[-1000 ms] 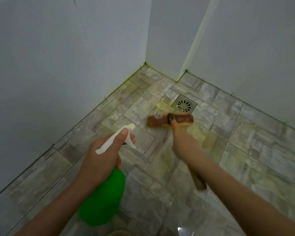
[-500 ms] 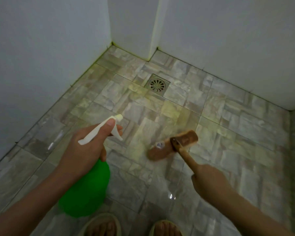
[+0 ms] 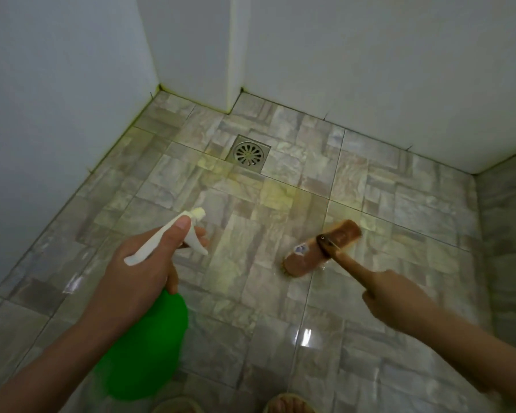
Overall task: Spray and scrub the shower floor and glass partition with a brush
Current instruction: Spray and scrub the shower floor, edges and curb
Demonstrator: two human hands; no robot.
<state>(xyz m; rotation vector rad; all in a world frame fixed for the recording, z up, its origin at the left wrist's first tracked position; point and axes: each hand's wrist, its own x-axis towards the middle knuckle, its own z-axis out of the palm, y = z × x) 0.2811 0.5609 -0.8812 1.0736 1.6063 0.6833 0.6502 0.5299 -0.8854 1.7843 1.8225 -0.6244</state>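
My left hand (image 3: 143,272) grips a green spray bottle (image 3: 145,350) by its white trigger head (image 3: 173,234), thumb on top, nozzle pointing toward the far floor. My right hand (image 3: 396,296) holds the wooden handle of a brown scrub brush (image 3: 322,248), whose head lies bristles-down on the wet tiled shower floor (image 3: 251,293), right of centre. Yellowish stains mark the tiles between the brush and the drain. No glass partition is in view.
A square metal floor drain (image 3: 248,153) sits in the floor near the far wall. White walls (image 3: 370,70) close in the left, far and right sides, with a jutting corner at the back. My sandalled feet (image 3: 289,405) show at the bottom edge.
The brush has been pulled back from beside the drain and swept to the right across the floor. The spray bottle has stayed in my left hand.
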